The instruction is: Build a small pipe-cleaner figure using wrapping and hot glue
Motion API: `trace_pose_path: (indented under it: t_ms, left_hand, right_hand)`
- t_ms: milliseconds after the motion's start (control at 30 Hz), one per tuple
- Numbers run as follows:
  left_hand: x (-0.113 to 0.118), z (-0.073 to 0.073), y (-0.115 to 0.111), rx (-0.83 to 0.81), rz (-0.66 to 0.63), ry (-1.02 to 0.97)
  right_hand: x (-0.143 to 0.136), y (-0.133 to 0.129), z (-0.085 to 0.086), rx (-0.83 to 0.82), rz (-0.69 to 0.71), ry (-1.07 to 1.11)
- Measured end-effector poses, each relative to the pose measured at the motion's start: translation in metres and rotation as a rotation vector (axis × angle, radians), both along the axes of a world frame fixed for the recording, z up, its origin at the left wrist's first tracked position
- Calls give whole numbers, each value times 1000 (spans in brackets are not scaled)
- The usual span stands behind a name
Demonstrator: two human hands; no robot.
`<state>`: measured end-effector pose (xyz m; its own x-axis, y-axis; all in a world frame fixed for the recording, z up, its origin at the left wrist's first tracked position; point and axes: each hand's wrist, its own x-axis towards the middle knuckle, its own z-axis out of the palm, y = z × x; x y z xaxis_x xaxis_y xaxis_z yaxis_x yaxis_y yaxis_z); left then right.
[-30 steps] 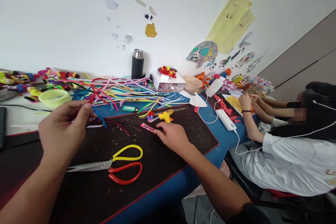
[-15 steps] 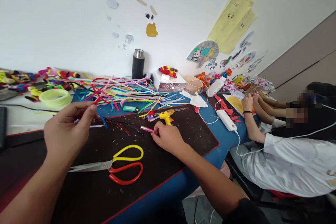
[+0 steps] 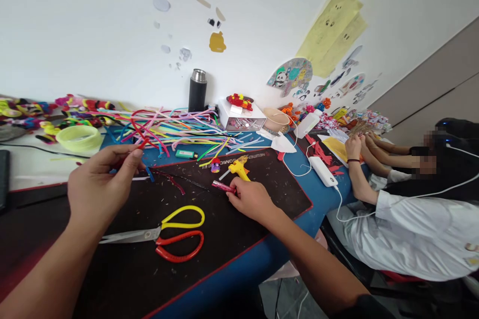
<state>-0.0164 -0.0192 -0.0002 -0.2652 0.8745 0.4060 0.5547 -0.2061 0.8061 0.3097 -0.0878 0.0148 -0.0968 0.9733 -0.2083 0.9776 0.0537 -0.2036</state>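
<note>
My left hand (image 3: 103,184), on the left above the black desk mat (image 3: 232,244), pinches a red pipe cleaner (image 3: 143,144) between thumb and forefinger. A blue piece (image 3: 148,172) sticks out just beyond the thumb. In my right hand (image 3: 251,199) is a slim pink lighter (image 3: 223,187), its metal end pointing left. Close past this hand lies a yellow glue gun (image 3: 239,168), beside a small purple and red figure (image 3: 215,165). Large scissors (image 3: 160,233) with one yellow and one red handle rest on the mat between my arms. Dark glittery strands (image 3: 175,183) lie between the hands.
Loose coloured pipe cleaners (image 3: 175,127) are heaped along the wall, near a black flask (image 3: 197,90) and a white box (image 3: 241,117). A pale green roll (image 3: 79,138) stands at left. To the right are a white power bank (image 3: 322,171) with cables and a co-worker's arms (image 3: 357,174).
My right hand has moved a little to the right with the lighter, away from my left hand. The left hand keeps its pinch and has shifted only slightly in view.
</note>
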Motion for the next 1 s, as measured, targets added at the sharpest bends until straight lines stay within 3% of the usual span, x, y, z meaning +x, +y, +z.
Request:
trace_pose_path:
  t_ms: [200,367,500,667,833,1000]
  left_hand:
    - [6,9,-3,-18,3,-20]
    - [9,14,-3,-49,-20,-94]
    - [13,18,-1,-113,-135,-274]
    - [19,21,0,-237,-359,-679]
    - [19,21,1,-305,-435,-809]
    - [14,17,0,-363,-502,-914]
  right_hand:
    - [12,-5,-5,-6,111,130]
    - [4,-10,-20,23,146,456]
    - [-12,-7,-31,56,129,690]
    - [-47,6,-30,28,93,971]
    - [-79,25,-20,-101,33,1180]
    - [-90,45,-23,-153,-3,1224]
